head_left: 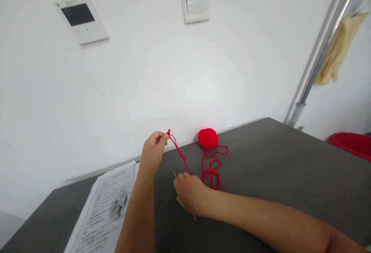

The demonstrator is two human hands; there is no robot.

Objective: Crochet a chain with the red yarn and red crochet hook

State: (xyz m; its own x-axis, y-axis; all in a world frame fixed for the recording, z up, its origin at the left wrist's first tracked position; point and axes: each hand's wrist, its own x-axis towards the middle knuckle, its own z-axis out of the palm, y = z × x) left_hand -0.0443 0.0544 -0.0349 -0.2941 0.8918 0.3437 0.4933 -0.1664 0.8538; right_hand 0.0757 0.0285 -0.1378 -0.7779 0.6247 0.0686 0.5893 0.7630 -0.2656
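My left hand point(153, 148) is raised above the dark table, thumb and fingertips pinching the looped end of a red yarn strand point(180, 153). A small gold-coloured bit shows at those fingertips, too small to name. From there the strand slants down to my right hand point(191, 195), low over the tabletop, with its fingers curled. A thin metal crochet hook point(194, 217) pokes out on both sides of that hand; its middle is hidden under the palm, and its tip is too small to make out. Behind stands a red yarn ball point(208, 138), with loose loops trailing toward my right wrist.
Printed sheets point(101, 206) lie on the table point(275, 160) left of my left forearm. A white wall with a wall panel point(84, 21) and a switch point(197, 3) rises behind. To the right are a metal pole point(327, 44), a hanging yellowish glove point(337, 48) and a red basin point(348, 144).
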